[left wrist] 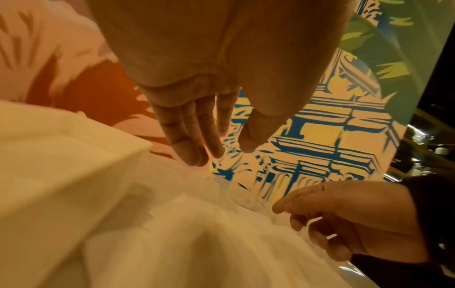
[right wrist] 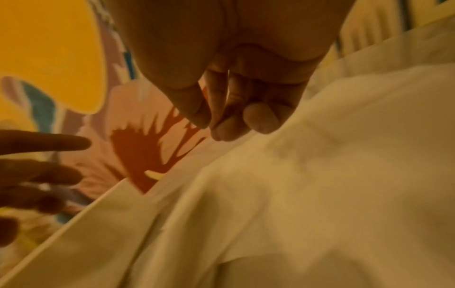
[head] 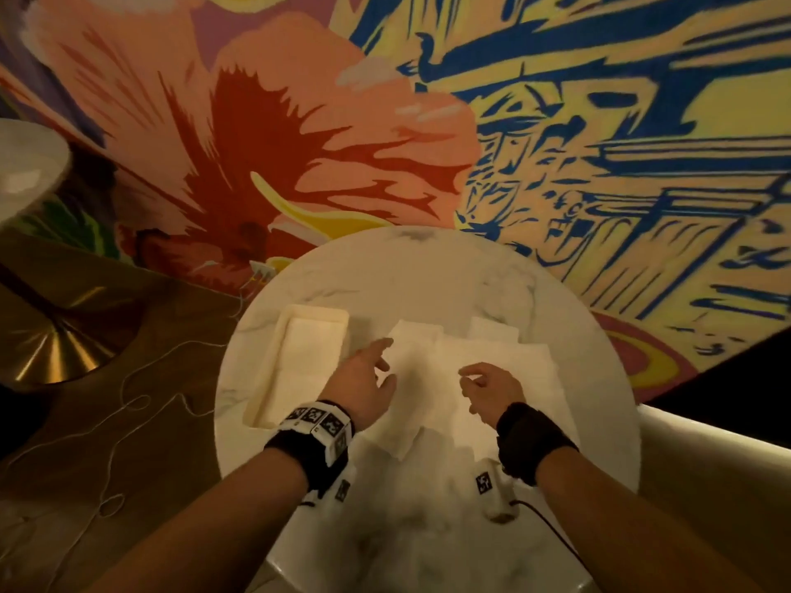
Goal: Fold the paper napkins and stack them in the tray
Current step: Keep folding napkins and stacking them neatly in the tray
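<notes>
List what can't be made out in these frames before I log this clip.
- Napkin count in the tray: head view, white on white, too blurred.
- Edges of the loose napkins on the table: overlapping and washed out in every view.
- Right hand: curled fingers, but the blur hides any pinched paper.
- Left hand: whether it touches the paper, unclear.
- Small white object beneath the right wrist: partly covered.

From our head we looked steeply down on the bench (head: 428,271); both wrist cameras sat close above it, sharing the white napkins (left wrist: 197,243).
</notes>
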The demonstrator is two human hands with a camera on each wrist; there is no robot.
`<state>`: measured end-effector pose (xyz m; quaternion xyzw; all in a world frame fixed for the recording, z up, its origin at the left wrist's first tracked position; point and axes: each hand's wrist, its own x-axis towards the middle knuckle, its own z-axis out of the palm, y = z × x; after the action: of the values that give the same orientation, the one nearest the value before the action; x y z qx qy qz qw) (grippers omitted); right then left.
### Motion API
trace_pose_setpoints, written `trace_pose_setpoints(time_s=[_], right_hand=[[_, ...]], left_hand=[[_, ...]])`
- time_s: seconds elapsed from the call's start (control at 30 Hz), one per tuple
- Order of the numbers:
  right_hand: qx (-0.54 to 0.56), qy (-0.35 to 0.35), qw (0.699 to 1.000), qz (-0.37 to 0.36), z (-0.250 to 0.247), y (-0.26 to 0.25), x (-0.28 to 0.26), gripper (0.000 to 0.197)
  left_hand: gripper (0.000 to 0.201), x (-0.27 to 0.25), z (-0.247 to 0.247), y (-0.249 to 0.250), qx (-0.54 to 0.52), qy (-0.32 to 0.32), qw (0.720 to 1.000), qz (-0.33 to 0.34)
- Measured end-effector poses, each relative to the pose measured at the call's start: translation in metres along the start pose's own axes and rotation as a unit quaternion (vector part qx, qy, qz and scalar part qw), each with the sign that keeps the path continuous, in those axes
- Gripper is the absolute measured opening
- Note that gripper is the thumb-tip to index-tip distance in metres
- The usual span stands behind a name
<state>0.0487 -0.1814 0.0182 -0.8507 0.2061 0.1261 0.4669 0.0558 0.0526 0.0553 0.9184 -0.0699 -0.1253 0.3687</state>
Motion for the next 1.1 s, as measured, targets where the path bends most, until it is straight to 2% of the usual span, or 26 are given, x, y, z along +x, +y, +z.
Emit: trace_pose_setpoints(time_s=[0.13, 0.2, 0.33, 0.5, 0.67, 0.77, 0.9, 1.1], right_hand=[[0.027, 0.060, 0.994, 0.088, -0.053, 0.060, 0.003, 0.009], [0.008, 0.067, 0.991, 0.112, -0.070, 0.087, 0.012, 0.018], [0.000, 0.052, 0.990, 0.130, -0.087, 0.116, 0.025, 0.037], [0.007, 0.010, 0.992, 0.126, -0.096, 0.117, 0.027, 0.047], [-0.040, -0.008, 0.995, 0.094, -0.105, 0.123, 0.036, 0.049], [-0.030, -0.002, 0.997, 0.077, -0.109, 0.124, 0.040, 0.035], [-0.025, 0.006, 1.000, 0.017, -0.110, 0.116, 0.040, 0.013], [0.027, -0.022, 0.996, -0.081, -0.126, 0.094, 0.028, 0.020]], left_hand=[[0.072, 0.005, 0.051, 0.030, -0.008, -0.061, 0.998, 0.000], [0.076, 0.006, 0.075, 0.043, -0.023, -0.097, 0.995, -0.012], [0.087, 0.011, 0.115, 0.065, -0.035, -0.166, 0.985, -0.017], [0.099, 0.027, 0.154, 0.076, -0.021, -0.225, 0.974, -0.034], [0.096, 0.028, 0.175, 0.073, 0.016, -0.209, 0.976, -0.056], [0.091, 0.027, 0.176, 0.073, 0.015, -0.199, 0.978, -0.057], [0.086, 0.029, 0.175, 0.075, 0.004, -0.182, 0.981, -0.066], [0.080, 0.041, 0.165, 0.087, -0.017, -0.102, 0.992, -0.071]])
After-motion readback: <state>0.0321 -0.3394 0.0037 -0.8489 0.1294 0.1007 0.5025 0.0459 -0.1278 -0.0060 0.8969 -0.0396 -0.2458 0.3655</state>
